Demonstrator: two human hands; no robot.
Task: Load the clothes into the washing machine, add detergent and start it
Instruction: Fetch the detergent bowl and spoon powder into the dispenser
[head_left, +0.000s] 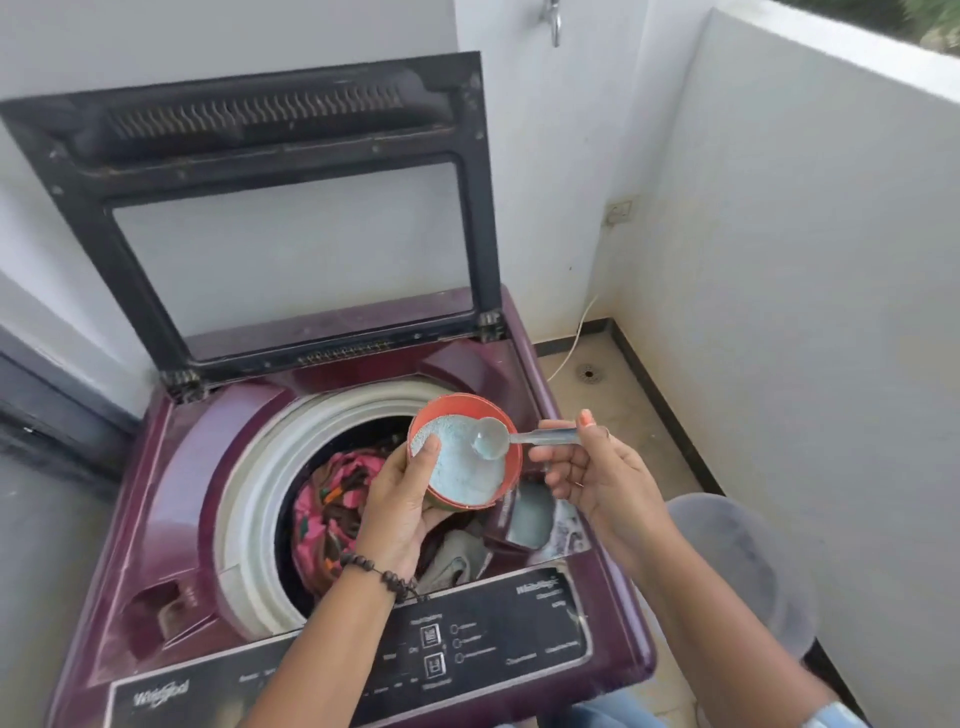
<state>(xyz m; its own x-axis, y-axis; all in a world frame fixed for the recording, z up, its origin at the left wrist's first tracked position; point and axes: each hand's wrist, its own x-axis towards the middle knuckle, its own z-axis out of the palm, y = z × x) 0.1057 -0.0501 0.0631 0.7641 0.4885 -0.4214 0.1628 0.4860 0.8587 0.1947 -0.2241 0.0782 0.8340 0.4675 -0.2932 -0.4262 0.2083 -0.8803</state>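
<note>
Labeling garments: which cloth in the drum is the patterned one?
The pink cloth with dark and orange print, left of the left hand. The grey-beige cloth under that hand is plain.

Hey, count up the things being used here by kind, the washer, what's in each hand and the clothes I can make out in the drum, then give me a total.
Washing machine: 1
Orange container of powder detergent, held in the left hand: 1
Scoop, held in the right hand: 1
Clothes visible in the drum: 2, a pink patterned garment and a grey cloth
Total: 5
</note>
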